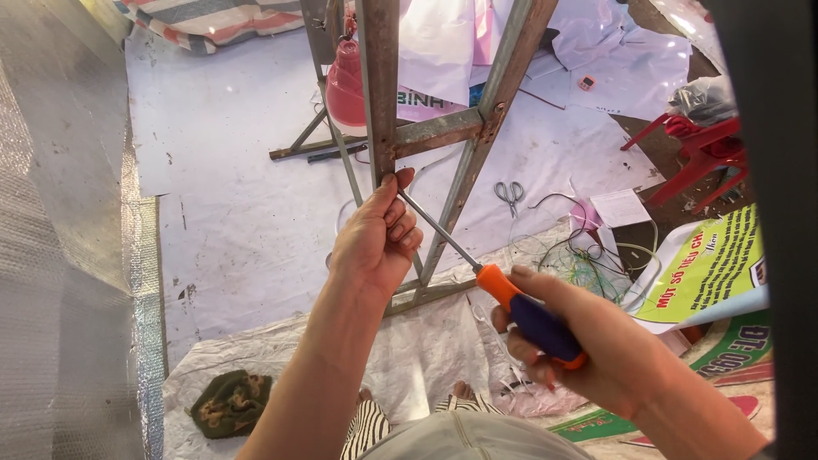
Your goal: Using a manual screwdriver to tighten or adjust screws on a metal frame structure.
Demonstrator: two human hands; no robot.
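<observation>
Left hand [375, 243] is clamped on the rusty frame upright [380, 94], centre; right hand [588, 353] grips the screwdriver [503, 294], tip seemingly beside the left fingers. A slip could jab them.

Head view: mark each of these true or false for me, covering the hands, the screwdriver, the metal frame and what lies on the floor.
1. The right hand grips a screwdriver with an orange and dark blue handle. True.
2. The screwdriver's tip points at the floor, away from the frame. False: its shaft runs up toward the upright bar of the metal frame, ending at the left hand's fingers.
3. The left hand holds the frame's upright bar. True.
4. A pair of scissors lies on the white sheet. True.
5. The red plastic chair stands at the left edge. False: it stands at the right.
</observation>
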